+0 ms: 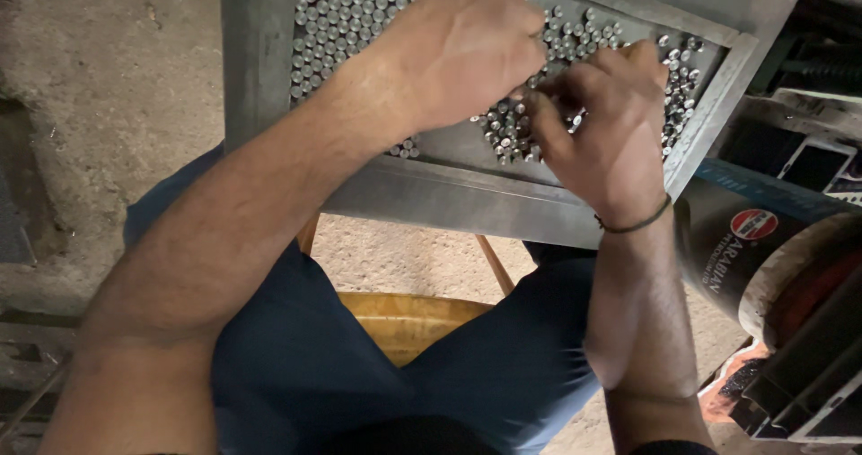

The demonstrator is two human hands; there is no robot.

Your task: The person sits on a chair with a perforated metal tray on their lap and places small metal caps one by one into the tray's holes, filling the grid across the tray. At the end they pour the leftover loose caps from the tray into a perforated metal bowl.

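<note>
At the far left of the frame lies a rough concrete floor (pixel 108 78), stained and pitted. Moving inward, the person's left forearm rises diagonally from the lower left toward the upper centre, ending in the left hand (pixel 458 51). That hand lies palm down on a grey metal tray (pixel 467 199), its fingers curled over so that the knuckles face the camera; whether anything is pinched beneath them cannot be told, since the fingertips are hidden.

The tray fills the upper middle of the frame, tilted a little, with a raised rim around it. Packed upright in its upper left part is a dense block of small silvery metal pins (pixel 332 24) (their round ends catching the light). Further right the pins thin out into looser clusters near the two hands.

Below the tray, at lower centre, the person's knees in dark blue trousers (pixel 296 365) spread apart, with a yellow stool seat (pixel 404 320) showing between them.

Right of centre, the right hand (pixel 606 118) rests on the tray just beside the left, fingers bent down into the scattered pins and touching them; a thin dark band (pixel 639 225) circles its wrist.

At the far right edge stands a dark cylindrical canister (pixel 763 257) near the tray's corner.
</note>
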